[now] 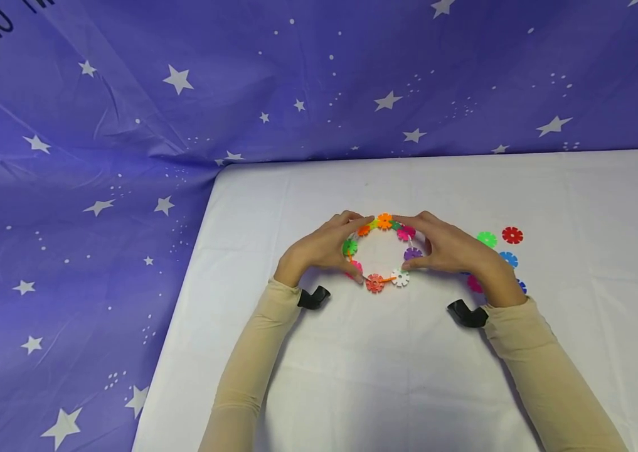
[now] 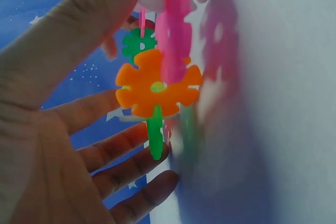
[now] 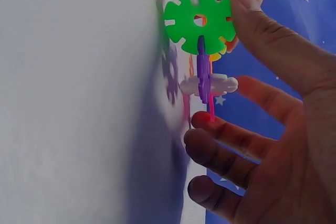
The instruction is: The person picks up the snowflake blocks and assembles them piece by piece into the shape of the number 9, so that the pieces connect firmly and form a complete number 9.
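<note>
A ring of interlocked coloured snowflake discs (image 1: 382,252) lies on the white table (image 1: 386,376). My left hand (image 1: 352,250) holds its left side, index finger on the top and thumb near the bottom. On the opposite side my right hand (image 1: 416,246) grips it the same way. The left wrist view shows an orange disc (image 2: 157,85) and a pink disc (image 2: 173,30) between the left thumb and fingers (image 2: 131,166). In the right wrist view a green disc (image 3: 198,20), a purple disc (image 3: 203,74) and a white disc (image 3: 209,84) sit beside the right fingers (image 3: 226,140).
Several loose discs lie just right of my right hand: green (image 1: 486,238), red (image 1: 512,235), blue (image 1: 508,258) and pink (image 1: 473,284). A purple star-printed cloth (image 1: 98,188) hangs behind and left of the table. The table's left edge (image 1: 180,314) runs near my left forearm.
</note>
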Demonstrator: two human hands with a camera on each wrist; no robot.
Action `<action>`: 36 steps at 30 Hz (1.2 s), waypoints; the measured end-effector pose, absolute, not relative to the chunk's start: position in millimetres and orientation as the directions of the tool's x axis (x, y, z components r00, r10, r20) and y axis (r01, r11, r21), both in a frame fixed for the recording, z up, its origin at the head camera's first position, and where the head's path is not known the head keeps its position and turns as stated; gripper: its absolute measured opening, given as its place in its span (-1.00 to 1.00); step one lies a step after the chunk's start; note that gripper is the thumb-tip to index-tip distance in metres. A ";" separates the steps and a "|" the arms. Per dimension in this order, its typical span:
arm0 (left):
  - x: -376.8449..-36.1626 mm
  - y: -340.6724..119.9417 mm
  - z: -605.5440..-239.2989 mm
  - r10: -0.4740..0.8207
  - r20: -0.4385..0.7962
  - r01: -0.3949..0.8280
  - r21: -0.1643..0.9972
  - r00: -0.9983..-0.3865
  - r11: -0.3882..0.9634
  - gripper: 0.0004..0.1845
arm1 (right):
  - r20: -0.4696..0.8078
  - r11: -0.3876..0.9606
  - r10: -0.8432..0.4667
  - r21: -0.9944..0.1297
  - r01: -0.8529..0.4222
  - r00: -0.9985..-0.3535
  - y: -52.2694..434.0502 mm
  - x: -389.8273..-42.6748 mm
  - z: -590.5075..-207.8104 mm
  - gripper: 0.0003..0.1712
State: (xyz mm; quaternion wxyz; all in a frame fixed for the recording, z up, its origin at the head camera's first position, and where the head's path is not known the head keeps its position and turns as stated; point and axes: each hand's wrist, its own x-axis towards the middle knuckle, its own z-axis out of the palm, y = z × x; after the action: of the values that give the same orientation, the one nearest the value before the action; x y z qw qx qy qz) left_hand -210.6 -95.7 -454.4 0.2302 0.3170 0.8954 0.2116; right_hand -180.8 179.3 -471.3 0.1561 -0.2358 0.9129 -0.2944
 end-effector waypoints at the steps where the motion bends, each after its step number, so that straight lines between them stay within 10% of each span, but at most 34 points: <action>1: -210.7 -95.4 -454.3 0.666 -0.282 0.470 0.525 -0.690 0.709 0.31 | -0.150 0.715 -0.525 -0.611 -0.339 -0.837 179.7 -180.5 -470.9 0.10; 36: -217.7 -68.2 -456.3 0.731 -0.201 0.541 0.553 -0.652 0.634 -0.43 | -0.207 0.865 -0.251 -0.487 -0.123 -0.946 288.9 -167.9 -470.0 -0.55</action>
State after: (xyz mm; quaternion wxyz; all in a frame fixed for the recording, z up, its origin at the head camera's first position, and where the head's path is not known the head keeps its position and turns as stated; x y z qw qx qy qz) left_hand -217.7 -68.2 -456.3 0.2084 0.3617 0.8795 0.2286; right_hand -167.9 288.9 -470.0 0.1326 -0.0976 0.9565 -0.2409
